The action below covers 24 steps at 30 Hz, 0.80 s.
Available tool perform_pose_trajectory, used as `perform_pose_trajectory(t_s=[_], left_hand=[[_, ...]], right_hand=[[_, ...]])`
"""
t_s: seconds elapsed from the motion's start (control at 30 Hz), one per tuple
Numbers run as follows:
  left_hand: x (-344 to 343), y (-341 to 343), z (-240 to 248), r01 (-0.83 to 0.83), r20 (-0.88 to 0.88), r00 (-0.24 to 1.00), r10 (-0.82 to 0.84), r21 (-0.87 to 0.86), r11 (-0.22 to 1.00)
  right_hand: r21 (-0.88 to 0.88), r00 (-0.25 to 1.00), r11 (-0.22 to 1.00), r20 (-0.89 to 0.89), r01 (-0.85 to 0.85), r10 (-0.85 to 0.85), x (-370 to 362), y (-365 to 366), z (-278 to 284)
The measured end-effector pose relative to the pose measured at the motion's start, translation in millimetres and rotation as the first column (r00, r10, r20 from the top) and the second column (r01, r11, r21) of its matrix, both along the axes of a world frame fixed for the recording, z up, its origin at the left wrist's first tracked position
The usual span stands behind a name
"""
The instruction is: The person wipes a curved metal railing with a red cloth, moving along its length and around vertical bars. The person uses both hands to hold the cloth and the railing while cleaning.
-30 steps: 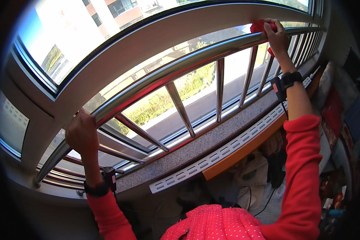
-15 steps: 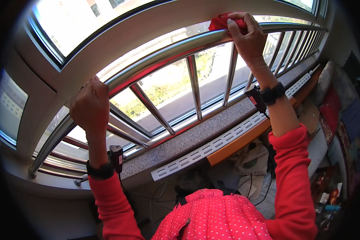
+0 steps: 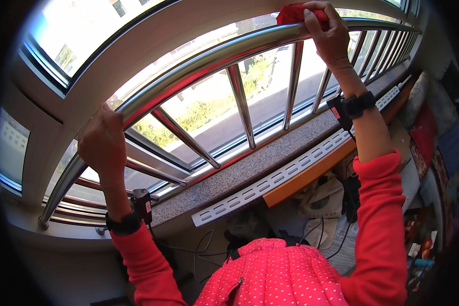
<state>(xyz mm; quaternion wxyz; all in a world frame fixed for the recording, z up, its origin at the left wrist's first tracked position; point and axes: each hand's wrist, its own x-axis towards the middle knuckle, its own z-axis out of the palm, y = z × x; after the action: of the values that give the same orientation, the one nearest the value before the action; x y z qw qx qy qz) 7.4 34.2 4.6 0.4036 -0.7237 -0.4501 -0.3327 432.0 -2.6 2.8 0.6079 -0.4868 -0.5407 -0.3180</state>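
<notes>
A shiny metal railing [image 3: 209, 55] curves across the window, with upright bars below its top rail. My left hand [image 3: 103, 140] is closed around the top rail at the left. Farther right, my right hand [image 3: 330, 35] presses a red cloth [image 3: 292, 14] onto the same rail; its thumb lies over the cloth and part of the cloth is hidden under the fingers. Each wrist wears a black band with a small black device and a cable.
Below the railing runs a speckled stone sill [image 3: 229, 176]. A white slotted radiator cover [image 3: 250, 193] with an orange-brown panel [image 3: 311, 176] stands along it. Bags, loose black cables [image 3: 204, 247] and piled fabrics lie lower down and to the right. The window frame [image 3: 102, 66] rises behind.
My right hand and the red cloth have shifted a little right along the rail. My left hand sits slightly farther left and lower in view, still on the rail. The view has tilted slightly.
</notes>
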Motion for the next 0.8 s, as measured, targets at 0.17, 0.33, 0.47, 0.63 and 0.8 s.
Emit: perform_pose_trajectory(t_s=[0.17,0.33,0.47,0.63,0.8], left_hand=[[1,0,-2,0.031,0.144,0.989,-0.02,-0.076,0.997],[2,2,-5,-0.005,0.178,0.984,0.017,-0.069,0.998],[2,4,-6,-0.024,0.191,0.981,0.033,-0.05,0.998],[0,6,-8,-0.022,0.184,0.983,0.027,-0.032,0.999],[0,4,-6,0.014,0.18,0.984,-0.009,-0.026,1.0]], right_hand=[[-0.068,0.998,0.997,-0.043,0.048,-0.051,64,4,-4],[-0.166,0.973,0.985,-0.214,0.051,-0.086,120,7,0],[-0.299,0.888,0.951,-0.412,0.079,-0.203,153,5,6],[-0.362,0.854,0.922,-0.427,0.14,-0.298,197,16,3],[-0.058,0.889,0.917,-0.229,0.393,-0.396,196,25,-19]])
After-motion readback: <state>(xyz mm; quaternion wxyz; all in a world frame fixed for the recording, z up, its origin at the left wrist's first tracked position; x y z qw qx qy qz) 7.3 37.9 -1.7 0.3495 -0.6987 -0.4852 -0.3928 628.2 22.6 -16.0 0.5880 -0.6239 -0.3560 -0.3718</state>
